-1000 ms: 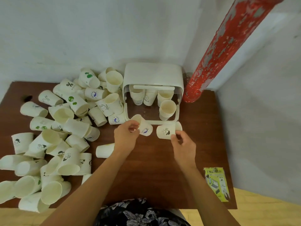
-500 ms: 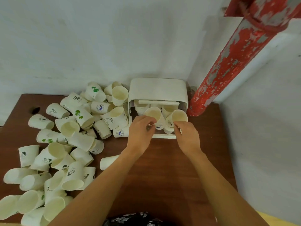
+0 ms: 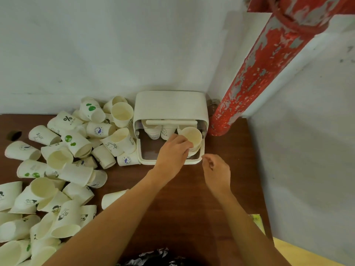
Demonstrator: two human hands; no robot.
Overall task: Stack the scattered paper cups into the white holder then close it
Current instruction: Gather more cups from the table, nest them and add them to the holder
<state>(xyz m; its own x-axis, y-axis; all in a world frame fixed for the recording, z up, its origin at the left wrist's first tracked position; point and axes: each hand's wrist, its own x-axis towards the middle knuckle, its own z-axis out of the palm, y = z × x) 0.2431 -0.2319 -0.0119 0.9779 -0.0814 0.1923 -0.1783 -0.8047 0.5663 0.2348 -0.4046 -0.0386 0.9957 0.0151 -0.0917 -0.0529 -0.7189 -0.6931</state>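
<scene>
Around: big messy pile of paper cups takes up the table from 7 to 10 o'clock, mostly lying on their sides, mouths facing every which way. One stray cup lies alone by the left forearm. A peeling red pipe stands at 2 o'clock, just beside the holder. A yellow leaflet sits at 4 o'clock, at the table edge.
Holder: white holder sits at 12 o'clock against the wall, lid up, front open toward me.
Inside: a few cups hang mouth-down at the back. On the right there's a stack of cups, tilted, mouth facing up and toward the camera.
Left hand: left hand reaches into the holder, fingers curled around the stack's side.
Right hand: right hand is near the holder's front right corner, fingers loosely curled, holding nothing.
</scene>
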